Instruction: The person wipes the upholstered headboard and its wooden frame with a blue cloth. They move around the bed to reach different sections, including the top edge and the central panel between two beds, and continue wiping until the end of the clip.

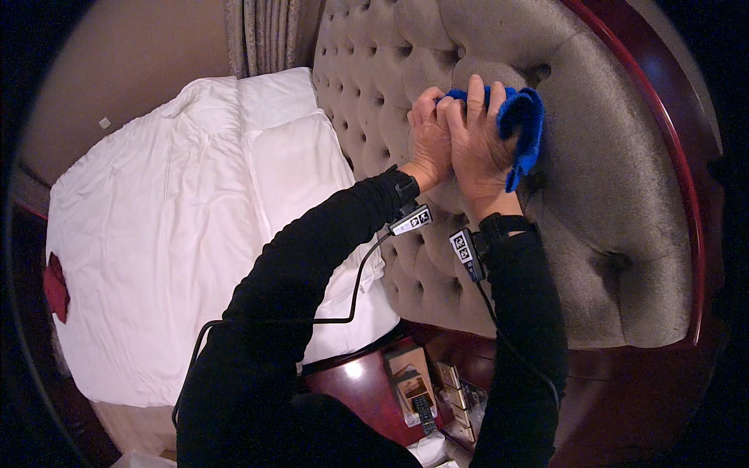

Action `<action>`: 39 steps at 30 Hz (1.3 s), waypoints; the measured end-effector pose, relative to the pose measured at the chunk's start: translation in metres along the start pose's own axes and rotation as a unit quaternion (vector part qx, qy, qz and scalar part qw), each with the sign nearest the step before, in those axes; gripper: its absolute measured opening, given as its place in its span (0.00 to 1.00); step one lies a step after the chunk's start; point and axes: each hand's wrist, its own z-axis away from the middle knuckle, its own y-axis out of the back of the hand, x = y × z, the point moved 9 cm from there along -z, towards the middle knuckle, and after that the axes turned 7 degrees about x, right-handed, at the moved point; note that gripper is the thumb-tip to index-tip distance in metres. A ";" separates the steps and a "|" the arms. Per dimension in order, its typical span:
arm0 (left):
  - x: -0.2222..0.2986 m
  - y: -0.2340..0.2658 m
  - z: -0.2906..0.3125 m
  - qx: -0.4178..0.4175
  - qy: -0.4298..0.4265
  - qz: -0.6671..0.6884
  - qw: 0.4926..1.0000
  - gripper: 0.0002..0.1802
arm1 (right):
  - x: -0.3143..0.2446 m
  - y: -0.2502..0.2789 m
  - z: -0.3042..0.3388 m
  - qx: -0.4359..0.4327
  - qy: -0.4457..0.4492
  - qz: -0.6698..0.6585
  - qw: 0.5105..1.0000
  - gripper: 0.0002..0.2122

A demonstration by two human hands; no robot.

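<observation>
A blue cloth [530, 125] is bunched against a grey-brown tufted headboard [624, 179]. My right hand [477, 148] presses on the cloth, its fingers pointing up and part of the fabric folding out past its right edge. Close beside it, my left hand [430, 140] has bent fingers at the cloth's left edge, where a bit of blue shows by the fingertips. Most of the fabric under the hands is hidden. Each wrist wears a black strap with a small tagged cable plug.
A bed with a white duvet [164, 234] lies to the left. Below the headboard, a dark red nightstand [343, 390] carries a remote control [424, 413] and small boxes. Black cables [359, 273] trail along both arms. A red wooden rim [679, 148] borders the headboard.
</observation>
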 end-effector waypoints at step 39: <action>-0.046 0.015 0.239 -0.498 0.354 -0.119 0.782 0.18 | -0.079 -0.075 0.220 -0.585 0.022 -0.274 0.763 0.16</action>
